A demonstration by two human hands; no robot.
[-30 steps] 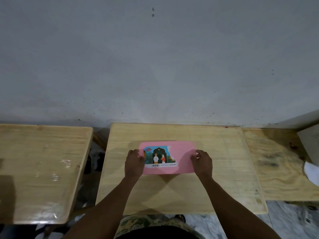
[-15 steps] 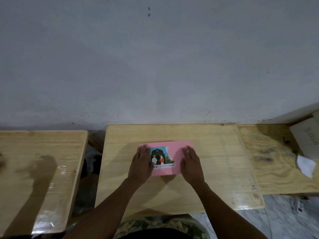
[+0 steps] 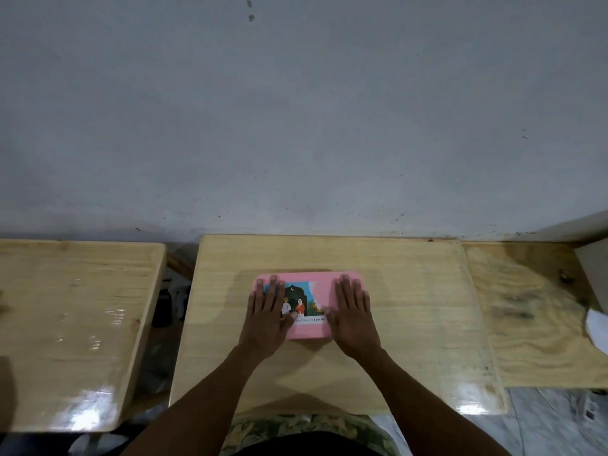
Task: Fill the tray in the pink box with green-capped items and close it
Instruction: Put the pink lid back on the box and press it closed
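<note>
- We look down from head height at a pale wooden table (image 3: 411, 324) set against a grey wall (image 3: 296, 110).
- On the middle of the table lies the pink box (image 3: 324, 284), closed, its lid flat and facing up.
- The lid carries a printed picture (image 3: 301, 302) of two small figures before a dark arch, with a line of text beneath that is too small for us to read.
- The left hand (image 3: 268, 315) lies flat on the left part of the lid, fingers spread and pointing toward the wall; its grip is released, palm pressed down, clasping nothing.
- The right hand (image 3: 353, 314) lies flat on the right part of the lid in the same way, fingers spread, grip released, palm down.
- Both bare forearms reach in from the bottom edge, and the heels of both hands pass over the near edge of the box.
- We cannot see the tray or any green-capped items; the shut lid hides whatever is inside.
- A second wooden table (image 3: 75, 324) stands to the left, apart from the first by a dark gap.
- A third wooden surface (image 3: 533, 307) adjoins on the right, with a white scrap (image 3: 597, 327) at its far right edge.
</note>
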